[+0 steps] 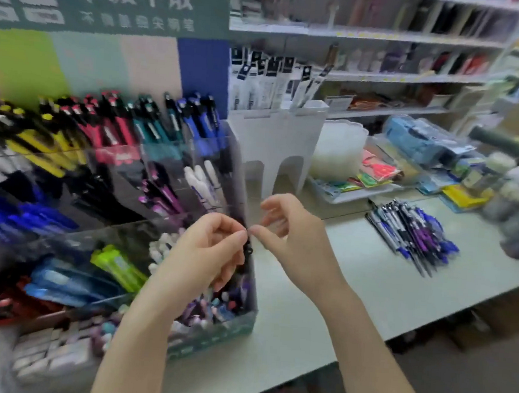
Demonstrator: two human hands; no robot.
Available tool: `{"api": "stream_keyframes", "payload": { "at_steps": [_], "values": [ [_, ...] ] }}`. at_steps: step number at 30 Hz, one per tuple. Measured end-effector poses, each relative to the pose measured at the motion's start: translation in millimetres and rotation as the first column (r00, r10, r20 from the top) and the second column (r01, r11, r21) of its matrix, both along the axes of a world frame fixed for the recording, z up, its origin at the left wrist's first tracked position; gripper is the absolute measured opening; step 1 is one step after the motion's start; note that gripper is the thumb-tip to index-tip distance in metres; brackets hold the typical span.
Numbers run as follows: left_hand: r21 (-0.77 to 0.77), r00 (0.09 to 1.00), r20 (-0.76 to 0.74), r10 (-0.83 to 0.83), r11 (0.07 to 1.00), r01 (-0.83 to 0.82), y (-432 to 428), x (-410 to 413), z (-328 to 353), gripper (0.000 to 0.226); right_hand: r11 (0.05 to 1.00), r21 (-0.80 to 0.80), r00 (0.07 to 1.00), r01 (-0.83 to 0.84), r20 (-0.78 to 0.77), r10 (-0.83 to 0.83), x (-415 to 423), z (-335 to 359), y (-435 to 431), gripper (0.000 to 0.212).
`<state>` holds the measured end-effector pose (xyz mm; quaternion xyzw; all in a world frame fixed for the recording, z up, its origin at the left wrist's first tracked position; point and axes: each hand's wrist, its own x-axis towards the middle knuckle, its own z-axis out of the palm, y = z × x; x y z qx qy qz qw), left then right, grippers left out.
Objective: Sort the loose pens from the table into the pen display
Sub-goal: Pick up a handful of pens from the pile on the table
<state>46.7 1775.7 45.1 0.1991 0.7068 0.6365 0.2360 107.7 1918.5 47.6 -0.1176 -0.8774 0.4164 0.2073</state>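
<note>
Black object [249, 248], blurred, held beside pen display [212, 331].
Left hand [208, 251] and right hand [286, 232] fingers curled, pinching it; loose pens [412, 234] lie on table [369, 283].

Your left hand [211, 254]: bare, slim fingers.
Your right hand [295, 232]: bare, slim fingers.
Your left forearm [137, 341]: bare down to the lower edge.
Your right forearm [364, 341]: bare, slender, likewise uncovered.

pen display [99, 185] on the table [353, 279] at left, loose pens [412, 234] on it well to the right, shelves [386, 36] behind
</note>
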Motion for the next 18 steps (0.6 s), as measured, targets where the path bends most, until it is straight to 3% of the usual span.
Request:
{"api": "stream_keyframes", "payload": {
  "at_steps": [10, 18],
  "values": [
    [-0.133, 0.956, 0.171, -0.239, 0.956, 0.263, 252.0, 114.4, -80.1, 0.007, 0.917, -0.097, 0.891, 0.386, 0.295, -0.344, 171.7, -63.7, 230.2, 0.024],
    [-0.365, 0.997, 0.073, -0.026, 0.930, 0.051, 384.3, 103.4, -154.9, 0.029, 0.899, -0.051, 0.832, 0.436, 0.403, -0.380, 177.3, -110.4, 350.4, 0.021]
  ]
}}
